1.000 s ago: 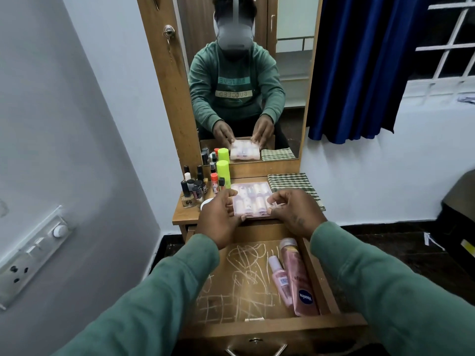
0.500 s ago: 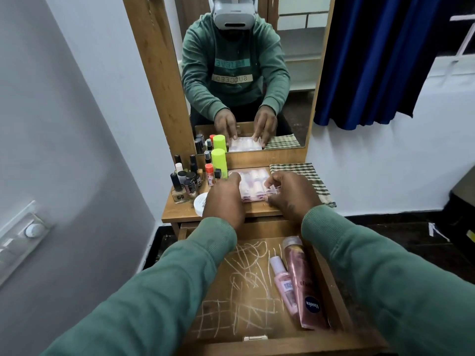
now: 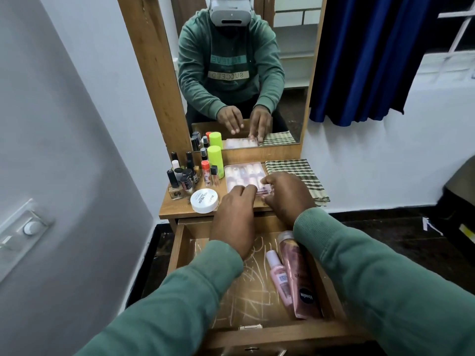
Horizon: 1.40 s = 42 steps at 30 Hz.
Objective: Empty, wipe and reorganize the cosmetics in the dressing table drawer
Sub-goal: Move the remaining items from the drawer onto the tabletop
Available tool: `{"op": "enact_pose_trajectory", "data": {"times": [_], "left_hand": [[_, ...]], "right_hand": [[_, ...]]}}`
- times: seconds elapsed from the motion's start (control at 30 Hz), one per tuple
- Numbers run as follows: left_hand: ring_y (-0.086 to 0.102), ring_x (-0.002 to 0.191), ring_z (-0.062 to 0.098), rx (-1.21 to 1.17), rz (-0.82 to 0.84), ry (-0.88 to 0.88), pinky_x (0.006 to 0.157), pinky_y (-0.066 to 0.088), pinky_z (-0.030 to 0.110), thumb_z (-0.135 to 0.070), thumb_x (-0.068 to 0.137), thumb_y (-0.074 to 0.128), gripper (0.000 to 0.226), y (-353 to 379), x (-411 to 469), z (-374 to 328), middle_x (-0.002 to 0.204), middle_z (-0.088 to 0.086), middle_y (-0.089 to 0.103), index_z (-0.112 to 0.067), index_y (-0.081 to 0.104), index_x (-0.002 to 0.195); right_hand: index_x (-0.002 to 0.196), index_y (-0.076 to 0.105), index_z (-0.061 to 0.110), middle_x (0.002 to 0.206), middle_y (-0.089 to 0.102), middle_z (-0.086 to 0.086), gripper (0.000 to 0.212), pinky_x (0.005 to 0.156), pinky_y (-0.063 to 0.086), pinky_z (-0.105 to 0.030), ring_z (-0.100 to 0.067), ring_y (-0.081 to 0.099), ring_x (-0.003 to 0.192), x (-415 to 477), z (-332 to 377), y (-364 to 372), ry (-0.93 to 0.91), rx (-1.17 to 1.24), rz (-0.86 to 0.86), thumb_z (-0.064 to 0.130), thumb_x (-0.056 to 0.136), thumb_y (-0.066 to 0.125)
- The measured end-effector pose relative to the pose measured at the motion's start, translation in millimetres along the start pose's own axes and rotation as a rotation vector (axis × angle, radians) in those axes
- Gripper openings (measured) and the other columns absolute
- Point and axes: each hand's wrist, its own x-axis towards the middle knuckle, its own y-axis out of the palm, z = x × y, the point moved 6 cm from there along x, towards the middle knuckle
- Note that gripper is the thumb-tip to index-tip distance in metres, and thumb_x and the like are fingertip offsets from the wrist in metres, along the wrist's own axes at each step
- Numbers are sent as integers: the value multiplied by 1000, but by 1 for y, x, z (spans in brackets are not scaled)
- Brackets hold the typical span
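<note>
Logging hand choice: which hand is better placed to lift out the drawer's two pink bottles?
Probably the right hand: the pink bottles lie by the drawer's right wall, under its wrist; the left hand must cross over.

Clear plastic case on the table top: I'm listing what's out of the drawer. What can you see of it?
The clear plastic case lies flat on the table top between a green bottle and a checked cloth; pink and white pieces show inside. The left hand is over its near edge; the right hand touches its near right corner.
</note>
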Motion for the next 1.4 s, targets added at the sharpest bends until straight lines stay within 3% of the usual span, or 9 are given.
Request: {"op": "enact_pose_trajectory", "data": {"times": [0.13, 0.23, 0.4, 0.57, 0.77, 0.93, 1.03, 1.13, 1.4], "left_hand": [[63, 81, 25, -130, 57, -44, 66, 51, 40, -8, 85, 57, 17, 10, -48, 1, 88, 1, 69, -24, 60, 92], [64, 77, 21, -287, 281, -266, 70, 54, 41, -14, 87, 57, 9, 42, -76, 15, 80, -2, 68, -22, 60, 85], [70, 91, 33, -503, 512, -559, 80, 55, 39, -16, 79, 65, 14, 77, -101, 20, 88, 7, 71, -23, 57, 87], [67, 85, 26, -488, 477, -529, 73, 51, 33, -34, 68, 58, 20, 77, -101, 14, 86, 2, 71, -25, 57, 85], [62, 89, 20, -377, 484, -514, 75, 44, 29, -36, 85, 73, 28, 78, -104, 14, 107, 3, 70, -25, 56, 105], [65, 96, 26, -343, 496, -514, 78, 47, 31, -27, 88, 69, 26, 79, -104, 15, 109, 8, 70, -22, 53, 108], [68, 96, 29, -322, 508, -528, 86, 56, 37, -22, 88, 67, 28, 81, -105, 15, 107, 10, 71, -20, 53, 112], [70, 92, 32, -366, 513, -568, 86, 60, 46, -19, 87, 65, 28, 82, -108, 16, 104, 11, 70, -23, 52, 111], [68, 94, 31, -395, 540, -606, 87, 59, 45, -22, 85, 61, 26, 86, -107, 21, 106, 10, 69, -18, 55, 110]], "right_hand": [[106, 76, 20, 101, 74, 2, 17, 83, 56, -34, -15, 66, 90, -43, 8, -21, -67, 80, -65, 17, 89, 77], [86, 73, 25, 80, 70, 8, 9, 72, 58, -28, -4, 64, 74, -87, 1, -5, -27, 80, 94, 17, 89, 75], [100, 69, 20, 109, 67, -8, 10, 76, 59, -35, -22, 70, 81, -140, -14, 39, 30, -79, 253, 20, 98, 59], [100, 63, 18, 108, 66, -5, 12, 75, 57, -39, -25, 65, 92, -143, -13, 25, 5, -162, 77, 24, 90, 61], [126, 48, 14, 118, 64, -11, 52, 71, 51, -36, -31, 67, 100, -151, -20, 35, 83, -221, 161, 21, 80, 70], [117, 68, 17, 126, 60, -12, 29, 93, 50, -38, -32, 51, 121, -149, -6, 38, -180, -493, 166, 23, 90, 58], [114, 69, 18, 115, 68, -10, 28, 91, 44, -40, -34, 49, 120, -151, 1, 44, -273, -624, 198, 29, 93, 56], [122, 64, 17, 115, 70, -10, 31, 96, 40, -46, -35, 46, 123, -151, 0, 50, -264, -651, 227, 30, 95, 55], [130, 53, 18, 119, 72, -9, 52, 100, 33, -51, -36, 49, 124, -149, -10, 68, -275, -568, 275, 44, 86, 63]]}}
